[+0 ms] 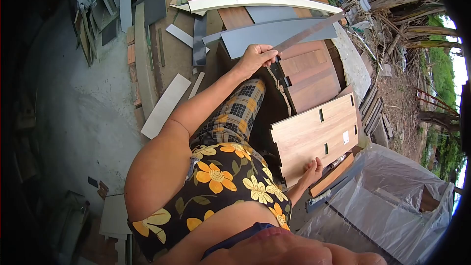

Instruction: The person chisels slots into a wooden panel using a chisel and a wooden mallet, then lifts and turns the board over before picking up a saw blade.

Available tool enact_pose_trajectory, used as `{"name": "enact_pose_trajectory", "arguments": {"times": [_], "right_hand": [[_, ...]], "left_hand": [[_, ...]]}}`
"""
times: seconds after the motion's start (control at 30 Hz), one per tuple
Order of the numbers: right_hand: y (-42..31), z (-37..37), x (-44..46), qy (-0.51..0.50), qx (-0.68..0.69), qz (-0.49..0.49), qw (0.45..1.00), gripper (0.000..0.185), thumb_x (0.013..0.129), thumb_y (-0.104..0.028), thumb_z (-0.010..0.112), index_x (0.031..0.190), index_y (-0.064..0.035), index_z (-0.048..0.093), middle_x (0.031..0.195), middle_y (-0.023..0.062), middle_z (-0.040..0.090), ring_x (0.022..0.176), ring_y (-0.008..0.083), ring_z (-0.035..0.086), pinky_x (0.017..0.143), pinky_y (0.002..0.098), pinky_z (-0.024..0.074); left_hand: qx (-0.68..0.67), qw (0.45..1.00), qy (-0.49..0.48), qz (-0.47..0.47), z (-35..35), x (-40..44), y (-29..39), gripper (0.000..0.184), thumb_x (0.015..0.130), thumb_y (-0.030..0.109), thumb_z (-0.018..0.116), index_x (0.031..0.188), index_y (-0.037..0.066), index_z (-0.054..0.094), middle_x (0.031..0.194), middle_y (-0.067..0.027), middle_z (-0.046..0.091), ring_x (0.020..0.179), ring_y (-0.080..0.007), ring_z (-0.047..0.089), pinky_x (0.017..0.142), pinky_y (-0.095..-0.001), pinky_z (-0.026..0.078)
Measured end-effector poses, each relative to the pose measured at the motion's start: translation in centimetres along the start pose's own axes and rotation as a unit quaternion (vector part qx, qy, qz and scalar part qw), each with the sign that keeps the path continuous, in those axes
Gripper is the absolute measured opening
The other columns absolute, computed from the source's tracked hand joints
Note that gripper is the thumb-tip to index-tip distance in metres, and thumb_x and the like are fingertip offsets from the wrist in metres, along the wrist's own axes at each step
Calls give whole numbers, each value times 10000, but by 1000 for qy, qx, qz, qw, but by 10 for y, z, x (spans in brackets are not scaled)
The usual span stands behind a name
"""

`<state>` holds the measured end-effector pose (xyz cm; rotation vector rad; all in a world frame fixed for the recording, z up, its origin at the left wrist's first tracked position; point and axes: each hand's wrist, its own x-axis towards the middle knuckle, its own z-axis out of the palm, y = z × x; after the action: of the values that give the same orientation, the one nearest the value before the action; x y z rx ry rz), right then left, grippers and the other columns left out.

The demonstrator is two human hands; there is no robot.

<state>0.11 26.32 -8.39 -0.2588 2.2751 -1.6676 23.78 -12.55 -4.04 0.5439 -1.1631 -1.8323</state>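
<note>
My left hand (258, 60) is closed around the near end of a long, thin, brownish strip that looks like a saw blade (309, 34). The strip points away over a grey-blue board (279, 32) and a darker brown wood panel (306, 71). Lower in the view, my right hand (312, 171) is over the edge of a pale wood-look plank (319, 132) with slots cut in it. Its fingers are loosely bent and slightly apart, with nothing visible in them. Whether it touches the plank I cannot tell.
A long cream strip (260, 3) lies across the brown boards at the top. Offcuts, including a pale board (166, 105), lie on the left. Clear plastic sheeting (392, 201) covers something boxy at lower right. Stacked slats (373, 110) and plants are on the right.
</note>
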Motion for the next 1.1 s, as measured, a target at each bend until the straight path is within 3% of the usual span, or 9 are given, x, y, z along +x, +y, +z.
{"name": "enact_pose_trajectory", "arguments": {"times": [0.1, 0.3, 0.43, 0.57, 0.67, 0.7, 0.83, 1.0, 1.1], "right_hand": [[-50, 26, -20, -20, 45, 3, 999, 242, 947, -197, 586, 1157, -80, 609, 988, 4, 623, 789, 73, 571, 661, 195, 447], [-94, 69, -40, -189, 171, -9, 967, 589, 984, -425, 460, 1401, -12, 413, 1231, 159, 577, 1091, 210, 578, 881, 332, 496], [-111, 82, -57, -165, 219, -16, 962, 505, 985, -346, 499, 1347, 5, 457, 1113, 167, 617, 994, 212, 606, 847, 335, 513], [-102, 72, -55, -127, 234, -23, 964, 336, 993, -222, 517, 1237, 10, 526, 889, 117, 641, 802, 179, 611, 741, 305, 514], [-106, 65, -56, -107, 216, -67, 968, 300, 1011, -192, 481, 1231, 7, 523, 802, 86, 626, 726, 141, 584, 697, 276, 492], [-107, 61, -54, -96, 201, -87, 971, 296, 1016, -189, 465, 1231, 8, 518, 777, 72, 609, 705, 133, 565, 682, 270, 480], [-108, 50, -50, -61, 145, -102, 982, 290, 1018, -174, 438, 1226, 9, 522, 745, 43, 573, 605, 79, 489, 550, 216, 409], [-106, 52, -57, -57, 47, -73, 995, 306, 1015, -159, 409, 1234, 5, 548, 754, 12, 579, 507, 20, 405, 402, 177, 284], [-95, 55, -56, -81, 8, -92, 992, 298, 1013, -139, 423, 1223, 18, 566, 755, 29, 613, 512, 12, 407, 434, 178, 296]], "left_hand": [[-85, 983, -120, -106, 55, -46, -22, 183, 902, 197, 675, 916, 15, 686, 755, -13, 667, 642, -31, 577, 577, -165, 448], [-105, 923, -294, -225, 130, -108, -56, 202, 891, 190, 663, 994, 16, 664, 789, -50, 687, 656, -70, 551, 622, -205, 445], [-56, 891, -372, -255, 146, -132, -72, 174, 881, 189, 655, 955, 33, 678, 790, -50, 701, 636, -76, 553, 600, -218, 436], [14, 886, -381, -265, 145, -135, -68, 185, 862, 161, 651, 971, 17, 690, 818, -53, 709, 683, -97, 591, 635, -251, 468], [80, 919, -357, -146, 135, -137, -91, 204, 834, 131, 663, 981, -9, 685, 898, -69, 717, 738, -103, 615, 669, -269, 487], [117, 930, -336, -93, 130, -136, -98, 202, 782, 66, 648, 971, 13, 694, 830, -55, 671, 687, -114, 571, 657, -282, 465], [238, 912, -292, -161, 102, -121, -61, 293, 685, -32, 540, 892, 93, 705, 680, -14, 412, 597, -122, 410, 587, -308, 370], [240, 945, -183, -123, 61, -104, -58, 254, 741, -53, 519, 904, 49, 685, 879, -24, 550, 654, -75, 480, 606, -247, 394], [256, 959, -106, -63, 32, -87, -42, 218, 791, -44, 527, 947, 19, 667, 1038, -28, 610, 733, -51, 559, 676, -216, 460]]}}
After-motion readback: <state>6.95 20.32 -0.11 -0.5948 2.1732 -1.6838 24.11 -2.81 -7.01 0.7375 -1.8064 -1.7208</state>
